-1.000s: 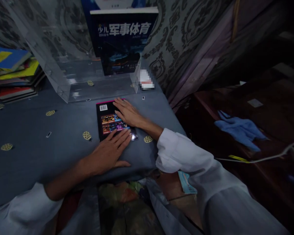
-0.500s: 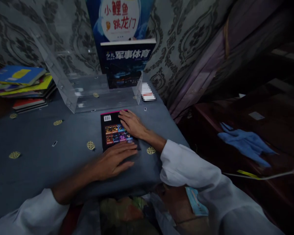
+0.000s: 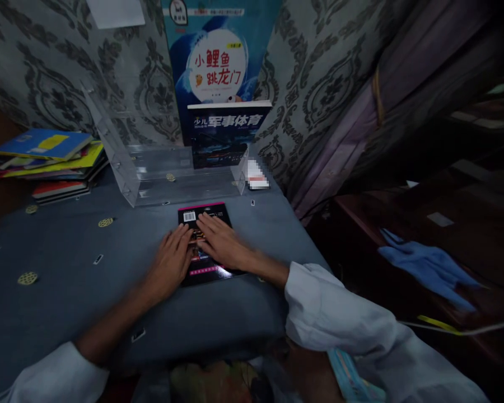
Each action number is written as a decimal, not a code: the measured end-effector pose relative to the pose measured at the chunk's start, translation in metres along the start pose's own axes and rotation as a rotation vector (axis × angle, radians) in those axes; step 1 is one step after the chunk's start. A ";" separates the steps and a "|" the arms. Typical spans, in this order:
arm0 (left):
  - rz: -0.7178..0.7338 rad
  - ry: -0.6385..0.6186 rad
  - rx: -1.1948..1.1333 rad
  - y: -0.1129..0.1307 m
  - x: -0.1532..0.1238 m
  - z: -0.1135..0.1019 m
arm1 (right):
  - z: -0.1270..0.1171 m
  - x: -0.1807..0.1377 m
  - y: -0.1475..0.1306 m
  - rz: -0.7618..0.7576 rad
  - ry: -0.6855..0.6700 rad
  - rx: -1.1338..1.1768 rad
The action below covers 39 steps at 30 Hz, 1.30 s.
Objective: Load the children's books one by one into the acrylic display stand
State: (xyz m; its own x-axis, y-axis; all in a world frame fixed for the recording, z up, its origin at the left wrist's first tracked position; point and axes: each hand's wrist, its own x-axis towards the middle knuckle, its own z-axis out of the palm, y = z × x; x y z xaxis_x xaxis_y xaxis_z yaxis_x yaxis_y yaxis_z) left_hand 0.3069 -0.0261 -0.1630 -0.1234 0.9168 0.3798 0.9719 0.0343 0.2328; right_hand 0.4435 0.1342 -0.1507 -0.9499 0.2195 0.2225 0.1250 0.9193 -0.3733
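A black book [image 3: 210,272] with a pink edge and a barcode near its top lies flat on the blue-grey tablecloth. My left hand [image 3: 173,258] rests across its left side, fingers stretched out. Over its middle lies my right hand [image 3: 220,240], also flat with extended fingers, covering part of the small coloured pictures on the cover. Beyond the book stands a clear acrylic rack [image 3: 163,187]. At the rack's right end a dark blue book [image 3: 218,137] stands upright, in front of a taller light-blue book [image 3: 222,33].
A stack of books [image 3: 46,145] sits at the table's back left. Beside the rack's right end is a small white item [image 3: 257,174], partly blurred out. The table's right edge drops toward a dark area with a blue cloth [image 3: 424,263]. Patterned wallpaper and a pale curtain [image 3: 340,145] stand behind.
My left hand has moved up from the book's lower edge to its left side. My right hand has shifted toward the cover's middle. The view has tilted up a little.
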 end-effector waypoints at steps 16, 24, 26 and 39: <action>-0.047 -0.162 0.068 -0.023 0.032 -0.007 | -0.006 0.011 0.031 0.151 0.069 -0.003; 0.078 -0.110 0.062 -0.027 0.061 0.007 | -0.008 0.011 0.026 0.189 0.052 -0.011; 0.087 -0.111 0.044 -0.026 0.066 0.009 | -0.008 0.011 0.026 0.179 0.064 -0.013; 0.114 -0.148 0.005 -0.022 0.079 0.014 | -0.013 0.008 0.014 0.263 0.076 -0.084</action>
State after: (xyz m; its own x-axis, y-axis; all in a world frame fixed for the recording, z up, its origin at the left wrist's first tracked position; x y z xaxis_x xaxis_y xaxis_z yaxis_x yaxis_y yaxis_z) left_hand 0.2791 0.0517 -0.1508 0.0180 0.9633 0.2679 0.9789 -0.0715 0.1912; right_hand 0.4412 0.1535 -0.1426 -0.8578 0.4752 0.1959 0.3910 0.8506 -0.3516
